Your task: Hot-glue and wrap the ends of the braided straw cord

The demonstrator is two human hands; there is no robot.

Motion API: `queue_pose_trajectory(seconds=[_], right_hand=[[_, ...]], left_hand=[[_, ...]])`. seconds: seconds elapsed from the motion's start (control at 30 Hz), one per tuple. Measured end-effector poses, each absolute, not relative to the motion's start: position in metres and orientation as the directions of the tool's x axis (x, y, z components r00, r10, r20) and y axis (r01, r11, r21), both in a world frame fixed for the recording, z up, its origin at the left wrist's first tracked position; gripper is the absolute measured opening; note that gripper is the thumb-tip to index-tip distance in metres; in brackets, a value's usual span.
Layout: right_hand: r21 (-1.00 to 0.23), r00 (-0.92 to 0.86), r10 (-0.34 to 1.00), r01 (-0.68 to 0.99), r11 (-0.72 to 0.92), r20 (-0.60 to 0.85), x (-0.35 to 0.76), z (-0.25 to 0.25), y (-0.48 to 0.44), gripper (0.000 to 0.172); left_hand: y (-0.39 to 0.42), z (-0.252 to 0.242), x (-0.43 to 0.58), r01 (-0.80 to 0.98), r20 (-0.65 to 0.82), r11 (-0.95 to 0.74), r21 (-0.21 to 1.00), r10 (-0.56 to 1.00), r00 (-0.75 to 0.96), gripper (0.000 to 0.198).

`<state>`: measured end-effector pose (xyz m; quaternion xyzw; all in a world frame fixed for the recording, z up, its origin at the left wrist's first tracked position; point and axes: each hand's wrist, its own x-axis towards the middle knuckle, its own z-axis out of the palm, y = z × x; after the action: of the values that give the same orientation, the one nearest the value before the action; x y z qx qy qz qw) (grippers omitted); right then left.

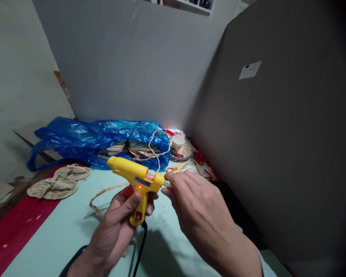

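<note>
glue gun (132, 173), stick (166, 184) at its back
left hand (118, 219) grips it, right hand (196, 207) pinches the stick; best pushed in straight.

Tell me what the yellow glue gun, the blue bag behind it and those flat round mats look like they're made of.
Glue gun, held in the left hand: hard moulded plastic, smooth with a slight sheen. Blue bag: thin plastic film, crinkled and glossy. Mats: probably coiled plant fibre or twine, matt, tan, rough.
</note>
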<state>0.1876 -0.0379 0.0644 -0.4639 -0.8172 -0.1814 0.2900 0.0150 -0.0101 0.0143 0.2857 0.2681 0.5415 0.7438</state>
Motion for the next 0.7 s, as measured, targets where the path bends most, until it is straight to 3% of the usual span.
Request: queue_pose_trajectory(seconds=[0.07,0.17,0.27,0.33,0.43,0.53,0.7], right_hand=[[0.006,-0.319,0.555,0.870,0.492,0.769,0.184,0.057,-0.044,0.012],[-0.155,-0.152,0.447,0.802,0.578,0.882,0.178,0.042,-0.059,0.028],[-0.462,-0.116,0.691,0.664,0.588,0.713,0.171,0.020,-0.067,0.024],[-0.646,-0.068,0.833,0.598,0.475,0.550,0.166,0.006,-0.066,0.031],[-0.858,0.089,0.941,0.447,0.254,0.325,0.161,-0.007,-0.062,0.045],[-0.946,0.136,0.973,0.293,0.142,0.188,0.163,-0.009,-0.058,0.045],[-0.978,0.123,0.973,0.095,0.186,0.197,0.169,-0.012,-0.049,0.033]], left_hand=[[-0.009,0.016,0.015,-0.673,-0.097,0.247,0.697,0.963,0.252,0.030],[-0.011,0.019,0.016,-0.694,-0.101,0.238,0.679,0.967,0.233,0.032],[-0.015,0.017,0.020,-0.699,-0.089,0.234,0.676,0.967,0.237,0.032],[-0.018,0.015,0.024,-0.692,-0.069,0.237,0.682,0.963,0.262,0.034],[-0.024,0.011,0.030,-0.672,-0.035,0.242,0.700,0.951,0.306,0.035],[-0.028,0.010,0.035,-0.652,-0.007,0.233,0.721,0.944,0.330,0.034],[-0.036,0.006,0.040,-0.545,-0.022,0.240,0.804,0.927,0.376,0.037]])
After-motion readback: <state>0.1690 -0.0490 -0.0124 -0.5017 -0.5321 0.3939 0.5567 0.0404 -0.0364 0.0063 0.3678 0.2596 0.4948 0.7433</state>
